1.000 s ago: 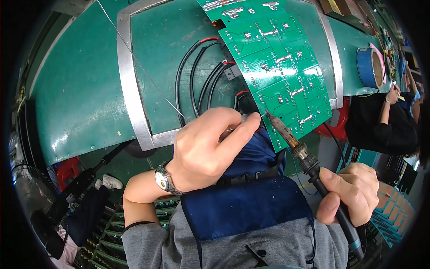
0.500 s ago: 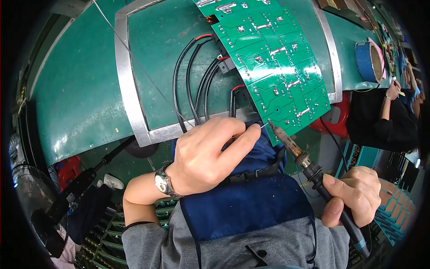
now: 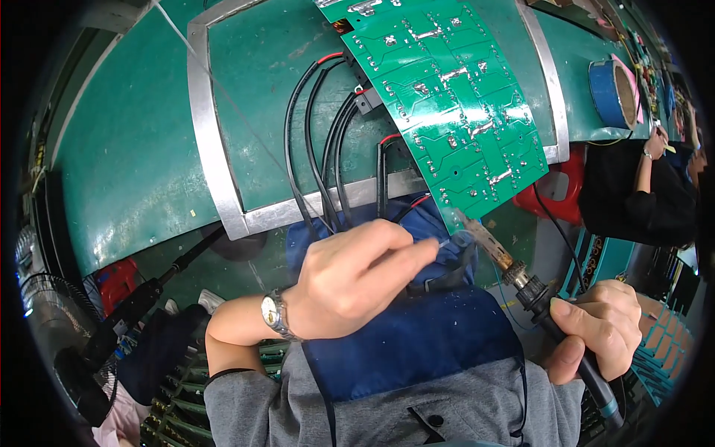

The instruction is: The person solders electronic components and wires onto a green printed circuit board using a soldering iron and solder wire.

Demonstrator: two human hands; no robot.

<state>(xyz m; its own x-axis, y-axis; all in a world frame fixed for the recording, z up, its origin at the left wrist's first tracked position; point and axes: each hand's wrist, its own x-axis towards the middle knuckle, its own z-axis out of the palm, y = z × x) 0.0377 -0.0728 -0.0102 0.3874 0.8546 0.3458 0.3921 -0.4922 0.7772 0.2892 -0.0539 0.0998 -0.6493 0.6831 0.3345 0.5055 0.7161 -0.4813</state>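
Spreading across the view, the green tabletop (image 3: pixel 134 164) carries the board (image 3: pixel 465 112), which lies with its soldered face up. The near corner of the board reaches past the tabletop's edge, so it is wise, I think, to press there only lightly. Black cables (image 3: pixel 288 141) come from the board's left side and bend down behind the left hand (image 3: pixel 354 276); the iron (image 3: pixel 530 292) should be kept well away from their covering.

The left hand is just beside the near corner, and its grip pinches the solder (image 3: pixel 177 31) near the end. The right hand (image 3: pixel 599 328) has its grip wrapped around the iron's handle, and the iron slopes up and left to the same corner. For steady work, the right wrist should stay relaxed and the angle unchanged.

The solder is thin, and only a short end stands out from the left grip. It would be good to feed more length, so that the skin keeps far from the heat.

Smallest is the tip (image 3: pixel 459 216): it is blurred, so I cannot say whether it touches the joint. Heating pad and lead together, then adding solder to the joint, should give a clean result.
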